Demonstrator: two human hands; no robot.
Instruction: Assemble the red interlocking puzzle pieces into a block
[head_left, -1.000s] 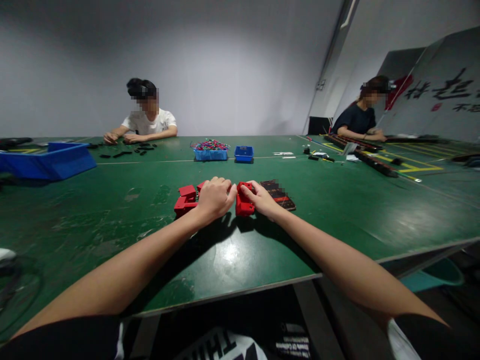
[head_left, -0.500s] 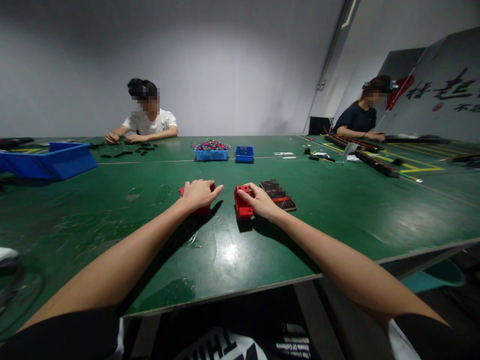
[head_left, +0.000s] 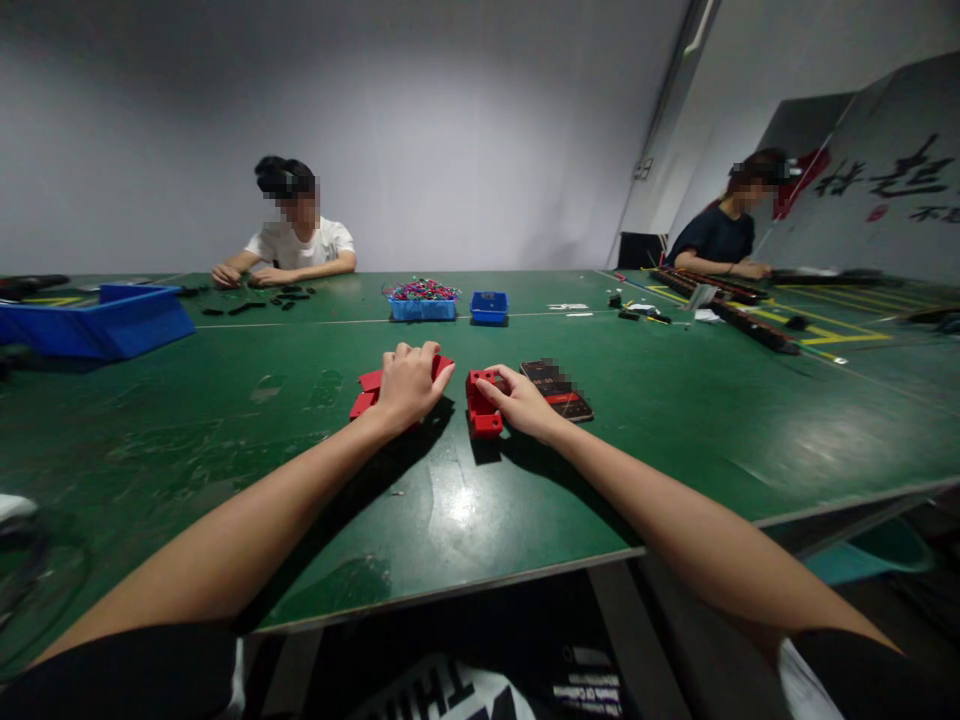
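My left hand [head_left: 409, 385] is curled over a group of red plastic blocks [head_left: 367, 393] on the green table [head_left: 225, 440], its fingers closed around one of them. My right hand [head_left: 520, 401] grips a separate red plastic block [head_left: 480, 400] that stands on the table a little to the right. A gap of bare table separates the two hands. A dark phone [head_left: 556, 389] lies just behind my right hand.
Two small blue bins [head_left: 421, 308] [head_left: 488, 306] stand mid-table, one heaped with coloured parts. A large blue tray [head_left: 97, 322] sits at the far left. One person sits opposite with black parts [head_left: 255, 300]; another works at the right by long black rails [head_left: 720, 300].
My left hand drew away from the right-hand block to the red blocks on the left, then lifted slightly on them. My right hand and its block shifted a little left.
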